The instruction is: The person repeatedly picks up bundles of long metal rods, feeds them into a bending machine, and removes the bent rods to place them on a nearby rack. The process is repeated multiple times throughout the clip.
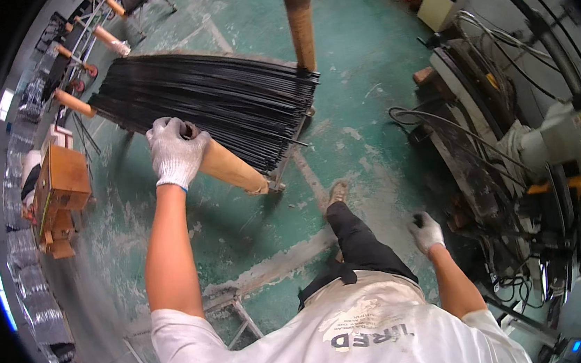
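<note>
Gripping the upper end of a tan tube point(233, 167), the left hand point(179, 150) is closed around it at the near corner of a rack point(290, 159). The right hand point(426, 233) hangs well apart, fingers curled; a dark patch there is too small to tell whether it holds anything. Black rods point(205, 95) lie bundled across the rack, between the tube and an upright post point(300, 30). One rod juts past the others and could catch the trouser leg point(362, 237) if the person steps close. A hard pull might loosen the tube or set the rods sliding; stepping sideways could knock the right arm against machinery point(481, 163).
</note>
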{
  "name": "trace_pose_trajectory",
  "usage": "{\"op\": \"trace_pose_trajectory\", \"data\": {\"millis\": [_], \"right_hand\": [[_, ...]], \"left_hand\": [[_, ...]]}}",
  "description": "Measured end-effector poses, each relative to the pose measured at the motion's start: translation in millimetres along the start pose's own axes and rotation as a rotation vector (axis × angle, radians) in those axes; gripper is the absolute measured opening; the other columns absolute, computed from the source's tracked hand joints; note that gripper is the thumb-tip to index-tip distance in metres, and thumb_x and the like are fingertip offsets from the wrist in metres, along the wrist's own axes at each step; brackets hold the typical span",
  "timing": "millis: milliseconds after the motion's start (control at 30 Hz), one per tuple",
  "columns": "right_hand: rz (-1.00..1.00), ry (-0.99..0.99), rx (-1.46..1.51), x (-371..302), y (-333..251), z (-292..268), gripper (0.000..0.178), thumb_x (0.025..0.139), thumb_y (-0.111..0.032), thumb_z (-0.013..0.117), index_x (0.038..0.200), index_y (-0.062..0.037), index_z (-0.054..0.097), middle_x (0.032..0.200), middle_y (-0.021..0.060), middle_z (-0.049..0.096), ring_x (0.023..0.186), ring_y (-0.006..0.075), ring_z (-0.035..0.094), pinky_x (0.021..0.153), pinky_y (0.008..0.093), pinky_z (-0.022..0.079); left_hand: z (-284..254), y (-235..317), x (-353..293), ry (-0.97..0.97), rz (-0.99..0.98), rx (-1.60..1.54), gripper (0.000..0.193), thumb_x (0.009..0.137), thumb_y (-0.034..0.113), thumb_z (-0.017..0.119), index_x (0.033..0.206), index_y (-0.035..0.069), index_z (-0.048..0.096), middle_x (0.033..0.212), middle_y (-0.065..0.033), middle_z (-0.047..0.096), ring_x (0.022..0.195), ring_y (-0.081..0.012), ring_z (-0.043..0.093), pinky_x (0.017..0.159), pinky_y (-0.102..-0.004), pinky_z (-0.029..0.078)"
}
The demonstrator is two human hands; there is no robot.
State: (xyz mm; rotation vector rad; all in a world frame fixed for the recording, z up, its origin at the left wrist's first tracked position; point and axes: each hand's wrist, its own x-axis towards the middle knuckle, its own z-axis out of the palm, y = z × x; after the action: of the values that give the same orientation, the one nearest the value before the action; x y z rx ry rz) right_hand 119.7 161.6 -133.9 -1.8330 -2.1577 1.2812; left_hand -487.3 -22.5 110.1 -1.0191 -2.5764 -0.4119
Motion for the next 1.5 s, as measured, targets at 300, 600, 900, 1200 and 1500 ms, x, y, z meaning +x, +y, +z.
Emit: {"op": "trace_pose_trajectory", "data": {"millis": [300,600,900,1200,1500], "right_hand": [[-0.503,-0.268,-0.355,227,-292,221,0.052,0.095,-0.028,0.083,0.142,-0.0076,0.07,0.133,0.0229,0.076,0.127,0.0444,0.07,0.107,0.0534,0.058],[-0.806,-0.154,-0.583,349,-492,413,0.061,0.088,-0.03,0.092,0.134,-0.006,0.062,0.135,0.0177,0.071,0.128,0.0385,0.069,0.107,0.0507,0.058],[-0.676,-0.384,-0.659,310,-525,442,0.052,0.097,-0.045,0.082,0.125,-0.0017,0.072,0.132,0.0227,0.071,0.128,0.0404,0.068,0.111,0.0518,0.056],[-0.704,-0.366,-0.716,284,-498,467,0.073,0.079,-0.039,0.097,0.134,-0.0046,0.064,0.135,0.0194,0.066,0.13,0.0393,0.063,0.111,0.0522,0.055],[-0.568,-0.451,-0.67,303,-504,452,0.045,0.086,-0.029,0.089,0.121,-0.0042,0.074,0.126,0.0222,0.077,0.122,0.0414,0.076,0.104,0.0511,0.063]], "left_hand": [[21,-10,22,0.15,0.081,-0.21,0.032,0.068,0.023,0.085,0.084,0.005,0.064,0.11,-0.0179,0.067,0.104,-0.0394,0.059,0.094,-0.0504,0.051],[26,-18,40,0.0,-0.061,-0.165,0.039,0.061,0.026,0.087,0.086,0.011,0.061,0.113,-0.0146,0.065,0.105,-0.0377,0.056,0.094,-0.0528,0.047],[28,-24,30,-0.09,-0.181,-0.127,0.041,0.06,0.028,0.087,0.09,0.015,0.064,0.118,-0.0098,0.063,0.112,-0.0364,0.055,0.095,-0.0515,0.049],[28,-23,36,-0.128,-0.174,-0.092,0.041,0.065,0.028,0.084,0.096,0.016,0.061,0.121,-0.0109,0.06,0.112,-0.0373,0.053,0.097,-0.0532,0.045],[27,-20,31,-0.113,-0.215,-0.095,0.04,0.065,0.028,0.086,0.094,0.015,0.062,0.121,-0.0108,0.061,0.113,-0.0369,0.053,0.097,-0.0537,0.045]]}}
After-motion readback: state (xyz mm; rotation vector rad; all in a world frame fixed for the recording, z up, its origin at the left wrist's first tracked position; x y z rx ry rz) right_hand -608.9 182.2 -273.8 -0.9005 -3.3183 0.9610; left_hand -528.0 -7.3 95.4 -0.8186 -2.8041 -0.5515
